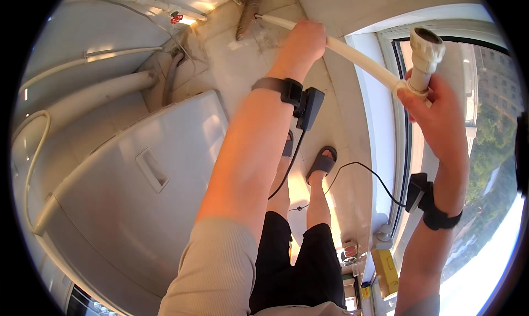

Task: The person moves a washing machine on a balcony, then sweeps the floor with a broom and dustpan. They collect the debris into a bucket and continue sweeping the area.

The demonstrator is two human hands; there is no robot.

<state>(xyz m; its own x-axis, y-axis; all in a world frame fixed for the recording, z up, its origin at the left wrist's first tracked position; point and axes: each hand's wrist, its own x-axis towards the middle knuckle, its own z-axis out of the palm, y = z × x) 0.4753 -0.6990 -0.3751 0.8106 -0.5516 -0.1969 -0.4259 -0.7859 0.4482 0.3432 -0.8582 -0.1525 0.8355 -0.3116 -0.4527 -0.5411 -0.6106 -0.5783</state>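
My left hand (308,39) is wrapped around the middle of a long white pole (359,59), which slants across the floor area. My right hand (434,109) grips the pole's near end, where a white plastic pipe fitting (427,47) with an open, flared mouth sticks up beside the window. At the far end a thin metal tip meets a brown, worn flat head (250,14), possibly a brush or mop head. That head lies on the tiled floor (231,63) by the wall.
A white appliance (177,150) with a recessed handle fills the left side. Behind it run white pipes (115,88), a grey drain hose (170,78) and red valve handles (176,17). A window (492,109) borders my right. Cables hang from my wrist straps; a yellow box (385,270) stands low at right.
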